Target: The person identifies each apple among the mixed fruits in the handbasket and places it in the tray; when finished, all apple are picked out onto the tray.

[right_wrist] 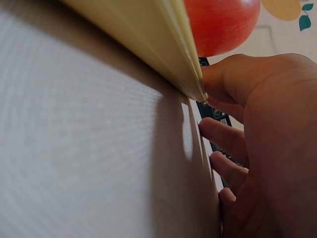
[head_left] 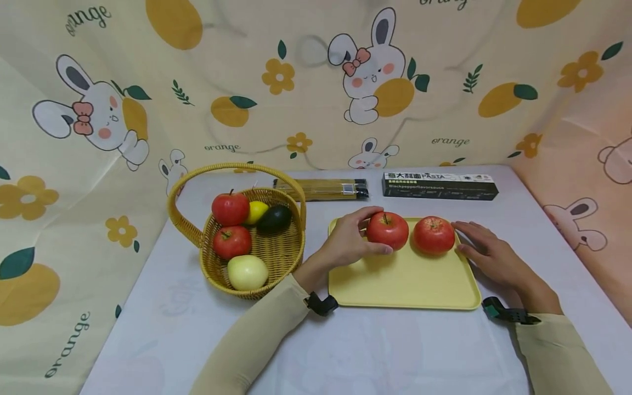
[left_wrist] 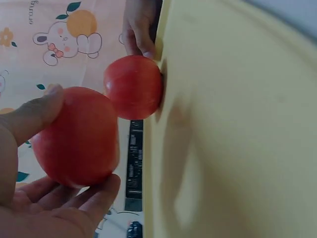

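My left hand (head_left: 348,238) holds a red apple (head_left: 387,231) between thumb and fingers, over the left part of a yellow tray (head_left: 405,293). In the left wrist view, this apple (left_wrist: 77,138) is apart from the tray's surface, with the thumb on one side and fingers on the other. A second red apple (head_left: 434,236) rests on the tray near its upper right corner. By the tray's right edge is my right hand (head_left: 496,258), its fingers relaxed. In the right wrist view, its thumb lies against the tray rim (right_wrist: 190,84).
A wicker basket (head_left: 276,269) left of the tray holds two red apples (head_left: 230,208), a pale green fruit (head_left: 248,272), a lemon (head_left: 257,212) and a dark avocado (head_left: 274,219). Behind lie a pack of spaghetti (head_left: 321,190) and a black pasta box (head_left: 439,186).
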Demonstrator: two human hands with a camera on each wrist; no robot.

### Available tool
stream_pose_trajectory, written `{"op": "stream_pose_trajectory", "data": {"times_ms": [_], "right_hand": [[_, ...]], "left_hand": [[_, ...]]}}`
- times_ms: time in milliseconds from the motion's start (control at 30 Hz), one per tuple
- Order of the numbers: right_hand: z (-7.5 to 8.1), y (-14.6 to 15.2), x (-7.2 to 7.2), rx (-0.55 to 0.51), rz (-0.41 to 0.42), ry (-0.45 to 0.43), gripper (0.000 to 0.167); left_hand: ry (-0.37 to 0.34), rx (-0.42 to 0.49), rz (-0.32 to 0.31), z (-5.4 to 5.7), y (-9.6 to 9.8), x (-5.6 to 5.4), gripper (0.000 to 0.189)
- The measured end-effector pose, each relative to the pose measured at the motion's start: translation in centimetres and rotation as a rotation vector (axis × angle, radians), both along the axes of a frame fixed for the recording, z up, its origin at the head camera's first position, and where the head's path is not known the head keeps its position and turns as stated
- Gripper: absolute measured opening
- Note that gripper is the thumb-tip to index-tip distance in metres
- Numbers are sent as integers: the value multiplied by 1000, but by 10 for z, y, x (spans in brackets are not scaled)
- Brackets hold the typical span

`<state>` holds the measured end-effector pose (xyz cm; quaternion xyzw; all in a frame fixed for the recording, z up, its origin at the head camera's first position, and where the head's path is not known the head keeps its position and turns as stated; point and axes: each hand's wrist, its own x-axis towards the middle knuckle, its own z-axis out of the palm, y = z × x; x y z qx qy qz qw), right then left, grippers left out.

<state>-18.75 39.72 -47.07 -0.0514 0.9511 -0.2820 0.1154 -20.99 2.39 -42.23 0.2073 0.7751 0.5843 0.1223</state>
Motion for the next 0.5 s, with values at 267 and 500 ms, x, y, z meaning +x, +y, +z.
{"op": "stream_pose_trajectory", "data": {"times_ms": [267,500], "right_hand": [[-1,0,-1,0,1,6,77],[-2,1,0,0,-1,2,78]], "left_hand": [[-40,-109,25,-13,12,-16,86],[-13,-168,11,-22,21,-23,88]]}}
